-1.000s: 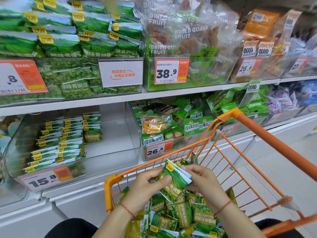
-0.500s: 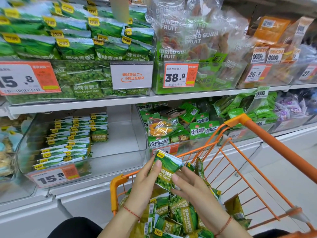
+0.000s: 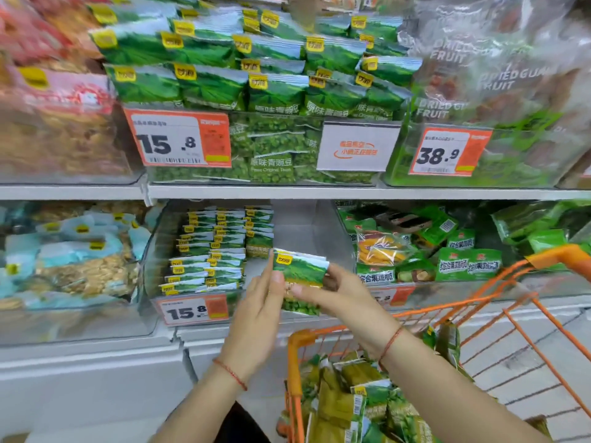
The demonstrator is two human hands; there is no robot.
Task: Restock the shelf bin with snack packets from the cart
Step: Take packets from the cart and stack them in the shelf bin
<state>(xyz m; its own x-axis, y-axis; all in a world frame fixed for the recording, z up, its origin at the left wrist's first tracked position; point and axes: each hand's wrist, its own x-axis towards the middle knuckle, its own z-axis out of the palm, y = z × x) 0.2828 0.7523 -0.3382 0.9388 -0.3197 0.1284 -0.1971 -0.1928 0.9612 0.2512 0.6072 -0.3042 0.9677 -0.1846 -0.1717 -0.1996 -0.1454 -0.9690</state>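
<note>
Snack packets (image 3: 300, 276), a small green stack, are held upright between both hands in front of the lower shelf bin (image 3: 307, 231). Left hand (image 3: 262, 308) presses the stack's left edge with straight fingers; right hand (image 3: 339, 292) pinches the right side, thumb on the front, so its grip is narrow and full. Just left of the grip, rows of matching packets (image 3: 211, 247) fill the bin's left part; straight beyond the grip the bin floor is bare. Below the grip hangs a price tag (image 3: 192, 310). Lower right sits the orange cart (image 3: 415, 318) with more packets (image 3: 351, 407), apparently piled loose, though blurred.
</note>
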